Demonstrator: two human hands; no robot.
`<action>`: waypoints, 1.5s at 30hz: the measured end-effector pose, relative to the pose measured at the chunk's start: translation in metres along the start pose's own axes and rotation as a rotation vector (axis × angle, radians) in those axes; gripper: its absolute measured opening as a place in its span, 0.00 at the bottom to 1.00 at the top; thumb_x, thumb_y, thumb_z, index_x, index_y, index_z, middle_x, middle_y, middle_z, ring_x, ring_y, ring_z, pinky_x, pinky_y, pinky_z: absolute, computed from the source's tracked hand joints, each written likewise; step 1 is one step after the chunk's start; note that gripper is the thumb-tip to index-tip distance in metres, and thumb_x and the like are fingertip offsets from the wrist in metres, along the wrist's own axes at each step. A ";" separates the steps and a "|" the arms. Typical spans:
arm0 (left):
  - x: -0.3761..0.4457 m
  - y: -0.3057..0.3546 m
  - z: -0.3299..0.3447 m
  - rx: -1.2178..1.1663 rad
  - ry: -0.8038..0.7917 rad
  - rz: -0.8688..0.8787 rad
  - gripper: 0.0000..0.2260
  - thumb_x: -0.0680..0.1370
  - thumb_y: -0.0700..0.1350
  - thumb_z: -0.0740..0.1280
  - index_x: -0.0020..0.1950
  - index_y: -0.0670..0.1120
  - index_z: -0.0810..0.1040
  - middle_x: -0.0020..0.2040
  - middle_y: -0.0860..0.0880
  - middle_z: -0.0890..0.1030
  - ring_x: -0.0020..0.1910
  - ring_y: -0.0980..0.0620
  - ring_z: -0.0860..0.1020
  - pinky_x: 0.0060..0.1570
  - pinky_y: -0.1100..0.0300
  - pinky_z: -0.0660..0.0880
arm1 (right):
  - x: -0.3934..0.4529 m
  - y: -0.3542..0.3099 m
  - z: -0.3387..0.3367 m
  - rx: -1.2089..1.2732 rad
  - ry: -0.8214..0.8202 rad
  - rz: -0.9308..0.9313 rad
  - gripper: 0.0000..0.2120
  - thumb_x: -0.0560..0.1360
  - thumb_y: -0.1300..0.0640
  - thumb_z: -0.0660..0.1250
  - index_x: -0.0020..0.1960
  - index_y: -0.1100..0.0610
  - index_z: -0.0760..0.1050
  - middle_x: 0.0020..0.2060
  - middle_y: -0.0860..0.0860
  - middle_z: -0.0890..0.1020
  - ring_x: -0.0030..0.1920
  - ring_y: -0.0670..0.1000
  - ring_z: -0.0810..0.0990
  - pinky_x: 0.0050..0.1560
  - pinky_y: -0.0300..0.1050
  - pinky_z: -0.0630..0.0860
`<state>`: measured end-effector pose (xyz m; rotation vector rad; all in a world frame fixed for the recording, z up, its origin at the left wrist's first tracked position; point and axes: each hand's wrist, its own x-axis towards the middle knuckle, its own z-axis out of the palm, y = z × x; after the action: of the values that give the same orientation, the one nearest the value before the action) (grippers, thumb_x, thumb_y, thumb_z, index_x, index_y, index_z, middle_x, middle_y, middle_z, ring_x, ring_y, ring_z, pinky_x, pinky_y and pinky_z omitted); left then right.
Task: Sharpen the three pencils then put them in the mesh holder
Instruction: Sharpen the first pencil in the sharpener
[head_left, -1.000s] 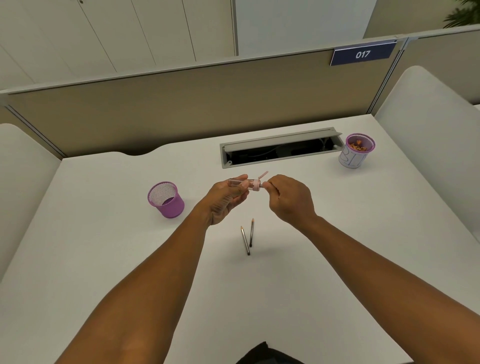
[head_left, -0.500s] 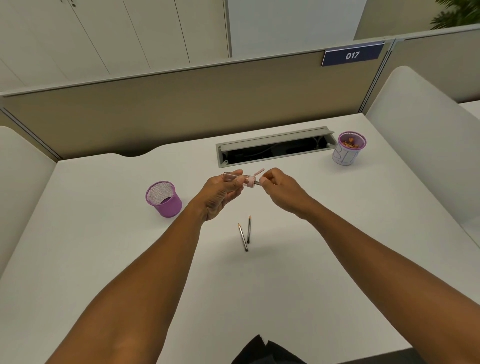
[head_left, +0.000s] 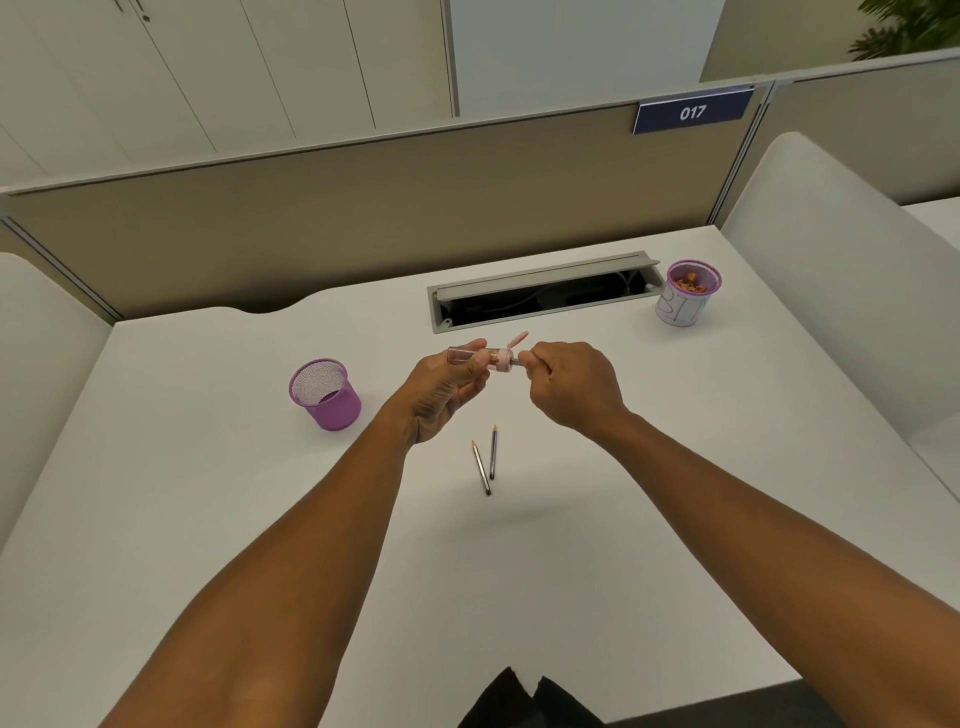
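Note:
My left hand (head_left: 441, 392) grips a pink sharpener (head_left: 493, 358) with a clear tube body and an open flip lid, held level above the white desk (head_left: 208, 519). My right hand (head_left: 574, 384) pinches a pencil (head_left: 516, 357) whose tip is inside the sharpener; only a short grey bit shows between fingers and sharpener. Two more grey pencils (head_left: 485, 460) lie side by side on the desk just below my hands. The purple mesh holder (head_left: 325, 395) stands upright to the left with nothing visible in it.
A purple cup labelled BIN (head_left: 688, 299) with shavings stands at the back right. An open cable tray (head_left: 540, 299) is set into the desk behind my hands. A tan partition (head_left: 363, 218) closes the back; white side panels (head_left: 831, 270) flank the desk.
Both hands stay together on the sharpener and pencil; my right hand's fingers have shifted slightly round the pencil. The pencils on the desk have not moved.

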<state>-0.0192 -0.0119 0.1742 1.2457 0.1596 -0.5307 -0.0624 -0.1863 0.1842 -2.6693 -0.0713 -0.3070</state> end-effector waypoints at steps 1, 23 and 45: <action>-0.001 0.000 0.000 0.000 0.004 0.002 0.07 0.78 0.38 0.68 0.56 0.43 0.80 0.53 0.43 0.81 0.46 0.49 0.79 0.56 0.58 0.78 | 0.001 -0.003 -0.002 -0.006 -0.038 0.023 0.14 0.82 0.52 0.56 0.40 0.55 0.72 0.30 0.49 0.74 0.28 0.47 0.67 0.28 0.40 0.57; -0.022 0.004 0.010 0.003 -0.012 0.040 0.07 0.78 0.38 0.68 0.56 0.44 0.80 0.51 0.45 0.82 0.46 0.50 0.79 0.56 0.59 0.78 | -0.021 0.009 -0.011 -0.099 0.138 -0.216 0.12 0.78 0.54 0.58 0.41 0.57 0.74 0.33 0.51 0.77 0.30 0.50 0.68 0.27 0.38 0.58; -0.019 0.021 0.012 0.010 0.000 0.087 0.06 0.78 0.38 0.68 0.55 0.41 0.79 0.58 0.46 0.80 0.49 0.51 0.79 0.57 0.59 0.78 | -0.006 -0.002 -0.024 0.068 0.138 -0.162 0.07 0.79 0.57 0.62 0.45 0.57 0.74 0.37 0.50 0.76 0.33 0.51 0.70 0.30 0.41 0.62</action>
<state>-0.0277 -0.0125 0.2033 1.2566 0.1021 -0.4565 -0.0731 -0.1956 0.2049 -2.5723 -0.2513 -0.5305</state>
